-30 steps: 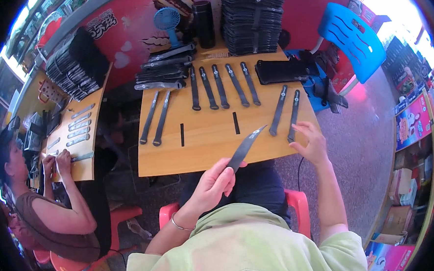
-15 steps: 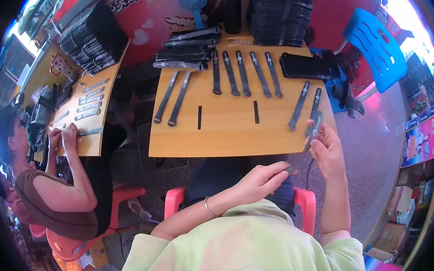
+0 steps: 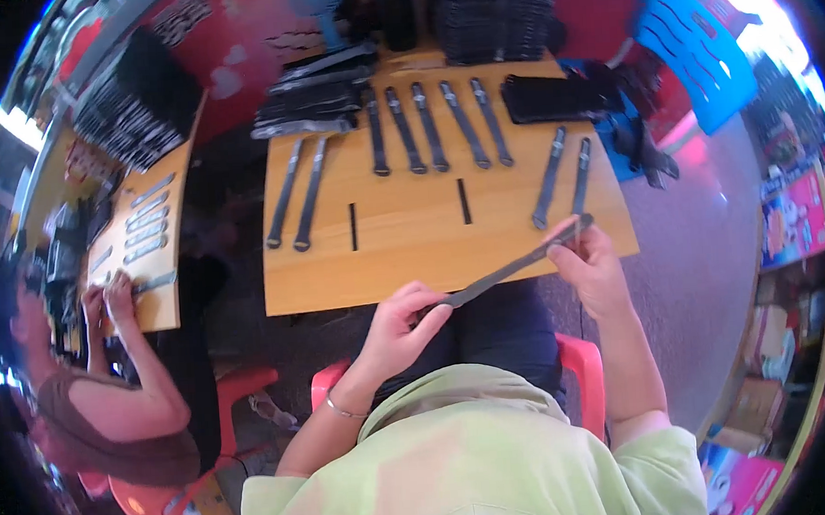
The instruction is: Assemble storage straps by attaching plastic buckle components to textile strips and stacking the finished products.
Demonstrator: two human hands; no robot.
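Note:
A dark grey strap (image 3: 507,271) is stretched slantwise between my two hands, over the near right edge of the wooden table (image 3: 385,273). My left hand (image 3: 407,328) pinches its lower end between thumb and fingers. Around its upper end my right hand (image 3: 588,262) is closed, with the tip sticking out past the fingers. Just beyond that hand lie two similar straps (image 3: 549,178). Several more straps (image 3: 427,126) lie side by side in a row farther back, and two others (image 3: 310,194) rest on the left part of the table.
Two black stripes (image 3: 466,202) mark the tabletop. Behind the straps are a heap of dark straps (image 3: 315,90), a tall black stack (image 3: 495,15) and a black pouch (image 3: 553,99). At left a co-worker (image 3: 112,394) handles straps at another table (image 3: 168,303). A blue chair (image 3: 695,47) stands back right.
My left hand has moved left and up, drawing the strap out straight between both hands. The right hand has shifted slightly left. The whole view has tilted a little.

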